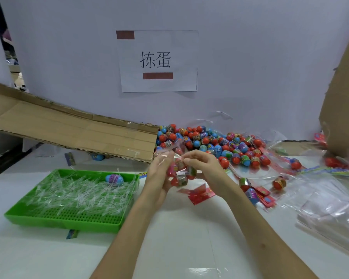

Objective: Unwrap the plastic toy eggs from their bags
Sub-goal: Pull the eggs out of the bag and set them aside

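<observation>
We see both hands raised just above the worktop [179, 238], with a clear bag of toy eggs [180, 175] between them. It is held near the middle, close in front of the pile of loose eggs [210, 143]. We judge this is so the contents can drop there once the bag opens.

The left hand [159, 176] cups the bag from its side and below, its grip curled round the plastic to carry the weight. The right hand [205, 168] has a narrow grip, with thumb and fingertips [190, 160] pinching the crumpled film at the bag's top. To us this looks like the start of a tear or pull. The eggs are inside the bag, not yet out.

To the left, the green tray [65, 223] holds clear plastic strips and one blue egg [114, 179], so it is apparently a place for scrap. Empty bags [330, 208] lie to the right.
</observation>
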Tool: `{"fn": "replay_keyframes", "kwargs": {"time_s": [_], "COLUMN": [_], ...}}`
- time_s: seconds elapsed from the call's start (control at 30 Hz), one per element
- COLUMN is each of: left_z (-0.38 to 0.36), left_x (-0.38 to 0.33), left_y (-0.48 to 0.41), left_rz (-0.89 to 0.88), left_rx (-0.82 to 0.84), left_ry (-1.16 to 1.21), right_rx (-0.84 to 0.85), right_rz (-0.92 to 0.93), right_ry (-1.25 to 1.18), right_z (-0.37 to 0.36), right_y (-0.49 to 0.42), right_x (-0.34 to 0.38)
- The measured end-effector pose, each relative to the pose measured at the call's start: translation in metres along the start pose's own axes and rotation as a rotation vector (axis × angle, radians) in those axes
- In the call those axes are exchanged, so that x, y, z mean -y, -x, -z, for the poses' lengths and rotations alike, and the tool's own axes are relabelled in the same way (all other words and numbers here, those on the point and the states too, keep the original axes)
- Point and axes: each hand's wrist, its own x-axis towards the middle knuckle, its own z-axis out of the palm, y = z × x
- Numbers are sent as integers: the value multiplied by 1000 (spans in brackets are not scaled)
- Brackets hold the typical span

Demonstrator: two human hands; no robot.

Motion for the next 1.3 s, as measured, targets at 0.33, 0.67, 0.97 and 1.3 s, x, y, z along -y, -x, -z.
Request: {"fn": "replay_keyframes", "kwargs": {"time_s": [0.33,0.67,0.97,1.3], "left_z": [7,4,4,1], "left_x": [4,6,14,12], "left_y": [-3,-3,-4,2], "left_rz": [-32,19,-6,-45], "left_rx": [-161,-14,19,96], "left_ry": [-27,-65,-308,-392], "right_rx": [105,-115,-129,-161], "right_rz": [-143,-40,-17,17], "right_ry": [5,-2,82,75], "right_z": [-2,0,-4,-3], "right_y": [3,-1,2,1], "right_x": [4,0,3,0]}}
